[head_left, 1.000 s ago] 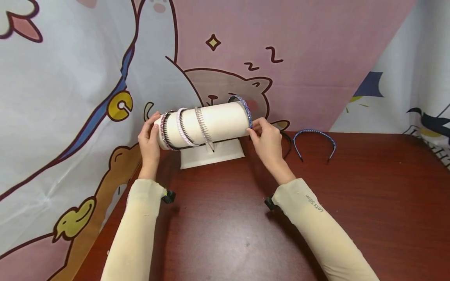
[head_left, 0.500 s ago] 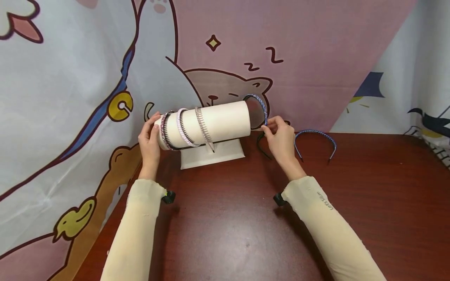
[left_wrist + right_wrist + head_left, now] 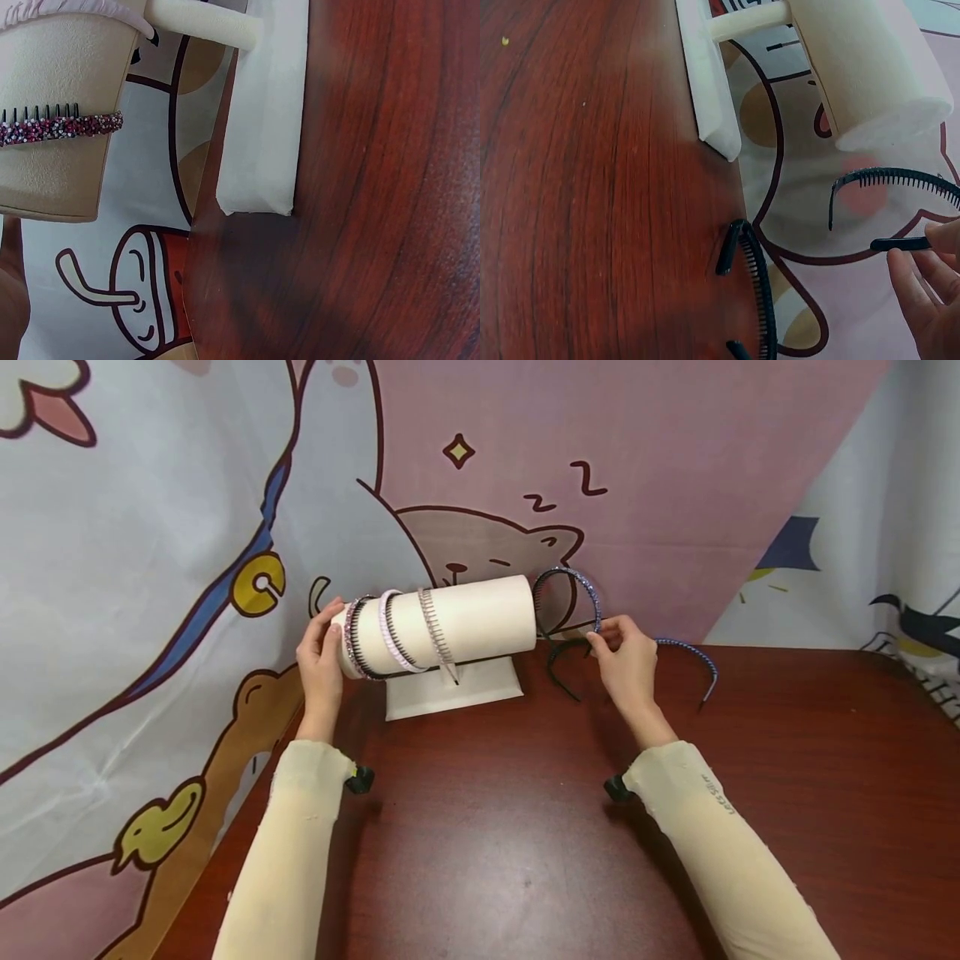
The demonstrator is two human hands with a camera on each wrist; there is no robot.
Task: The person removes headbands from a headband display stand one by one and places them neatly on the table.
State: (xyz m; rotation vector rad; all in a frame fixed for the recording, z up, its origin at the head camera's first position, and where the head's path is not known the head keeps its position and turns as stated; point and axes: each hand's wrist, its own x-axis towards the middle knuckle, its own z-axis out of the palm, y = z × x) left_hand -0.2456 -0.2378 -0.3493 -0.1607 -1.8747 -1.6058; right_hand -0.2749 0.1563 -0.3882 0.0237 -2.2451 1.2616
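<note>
Blue headband (image 3: 591, 591) drawn clear of roll (image 3: 483, 617), pinched by right fingers (image 3: 612, 626). Roll steadied by left fingers (image 3: 322, 620); three bands (image 3: 385, 622) left on.

We see a display stand (image 3: 453, 693) near the back-left corner of the worktop (image 3: 480, 827), three headbands (image 3: 388, 639) around its roll (image 3: 487, 618), the left hand (image 3: 320, 656) at the roll's left end. Just right, the right hand (image 3: 628, 664) holds a fourth headband (image 3: 595, 597); a fifth headband (image 3: 763, 289) and a sixth headband (image 3: 692, 650) lie at the back edge.
</note>
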